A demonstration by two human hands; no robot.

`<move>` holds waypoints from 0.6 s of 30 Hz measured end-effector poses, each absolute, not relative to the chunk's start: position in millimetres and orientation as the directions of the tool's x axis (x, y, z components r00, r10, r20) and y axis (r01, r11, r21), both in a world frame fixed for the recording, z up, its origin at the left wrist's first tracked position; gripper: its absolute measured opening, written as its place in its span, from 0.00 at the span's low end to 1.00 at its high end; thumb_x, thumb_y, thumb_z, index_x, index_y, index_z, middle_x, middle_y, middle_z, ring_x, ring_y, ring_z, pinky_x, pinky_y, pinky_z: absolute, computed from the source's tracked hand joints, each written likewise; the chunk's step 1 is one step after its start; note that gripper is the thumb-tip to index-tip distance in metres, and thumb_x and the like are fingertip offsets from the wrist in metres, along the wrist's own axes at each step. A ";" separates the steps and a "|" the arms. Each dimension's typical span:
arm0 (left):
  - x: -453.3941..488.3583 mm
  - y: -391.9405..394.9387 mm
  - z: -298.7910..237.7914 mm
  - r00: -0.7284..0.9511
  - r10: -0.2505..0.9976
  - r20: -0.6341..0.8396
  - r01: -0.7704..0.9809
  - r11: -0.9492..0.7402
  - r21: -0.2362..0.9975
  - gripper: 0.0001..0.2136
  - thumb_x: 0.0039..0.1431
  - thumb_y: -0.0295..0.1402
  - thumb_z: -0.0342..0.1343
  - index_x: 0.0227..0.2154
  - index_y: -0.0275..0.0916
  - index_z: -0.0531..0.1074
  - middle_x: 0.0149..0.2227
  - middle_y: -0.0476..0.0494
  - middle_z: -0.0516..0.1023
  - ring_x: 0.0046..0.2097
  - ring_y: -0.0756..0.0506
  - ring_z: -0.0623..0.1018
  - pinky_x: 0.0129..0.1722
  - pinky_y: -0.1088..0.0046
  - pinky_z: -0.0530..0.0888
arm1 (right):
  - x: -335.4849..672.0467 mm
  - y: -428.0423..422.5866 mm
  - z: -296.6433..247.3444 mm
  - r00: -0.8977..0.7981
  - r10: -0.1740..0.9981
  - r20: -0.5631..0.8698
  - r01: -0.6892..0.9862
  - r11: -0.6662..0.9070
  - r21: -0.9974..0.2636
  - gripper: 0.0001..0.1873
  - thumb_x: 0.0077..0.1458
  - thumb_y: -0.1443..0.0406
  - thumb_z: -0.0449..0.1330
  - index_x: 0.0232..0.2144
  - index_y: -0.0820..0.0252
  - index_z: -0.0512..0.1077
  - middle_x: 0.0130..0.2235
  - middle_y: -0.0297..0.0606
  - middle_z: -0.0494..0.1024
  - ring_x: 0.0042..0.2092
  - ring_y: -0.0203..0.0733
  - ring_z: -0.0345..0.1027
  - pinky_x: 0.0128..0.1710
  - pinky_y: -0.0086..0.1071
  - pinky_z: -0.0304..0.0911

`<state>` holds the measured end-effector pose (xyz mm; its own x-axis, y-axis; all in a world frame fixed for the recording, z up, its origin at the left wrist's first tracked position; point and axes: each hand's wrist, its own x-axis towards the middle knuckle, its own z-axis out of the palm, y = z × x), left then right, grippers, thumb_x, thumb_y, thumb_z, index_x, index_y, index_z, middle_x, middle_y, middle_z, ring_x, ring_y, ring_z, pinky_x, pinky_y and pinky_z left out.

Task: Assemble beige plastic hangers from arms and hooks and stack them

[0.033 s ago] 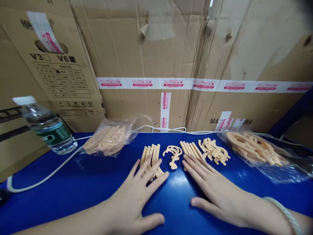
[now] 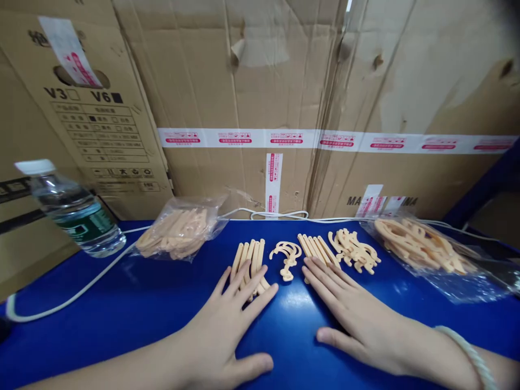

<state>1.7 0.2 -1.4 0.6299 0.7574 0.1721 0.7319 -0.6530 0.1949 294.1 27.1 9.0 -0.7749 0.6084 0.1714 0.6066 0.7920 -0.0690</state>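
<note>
Both of my hands lie flat, palms down, fingers spread, on the blue table (image 2: 134,303). My left hand (image 2: 227,325) has its fingertips resting on a bundle of straight beige plastic sticks (image 2: 249,259). My right hand (image 2: 357,317) touches the near ends of a second stick bundle (image 2: 314,246). Between the two bundles lies a small stack of beige hook-shaped pieces (image 2: 287,255). A larger pile of hooks (image 2: 355,250) lies just right of the second bundle. Neither hand holds anything. A pale bracelet (image 2: 471,352) circles my right wrist.
A clear bag of sticks (image 2: 181,230) lies at the back left, a clear bag of hooks (image 2: 422,249) at the back right. A water bottle (image 2: 73,211) stands far left. A white cable (image 2: 81,290) runs along the back. Cardboard boxes (image 2: 284,81) wall the far edge.
The view has shifted very slightly; both hands stay flat in the same places.
</note>
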 end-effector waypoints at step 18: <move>-3.8 49.6 -3.7 0.591 0.796 0.130 0.793 -0.603 0.084 0.37 0.59 0.52 0.52 0.67 0.53 0.43 0.69 0.46 0.45 0.68 0.31 0.48 0.64 0.45 0.50 | 355.9 79.2 17.6 -0.650 0.730 0.211 0.754 0.654 0.064 0.34 0.66 0.54 0.49 0.68 0.56 0.44 0.67 0.46 0.50 0.68 0.59 0.38 0.62 0.63 0.45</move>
<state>-3.8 49.6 -3.7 0.5911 0.7961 0.1296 0.7934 -0.6028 0.0841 355.9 79.2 17.6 -0.6504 0.7297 0.2110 0.7541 0.6537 0.0636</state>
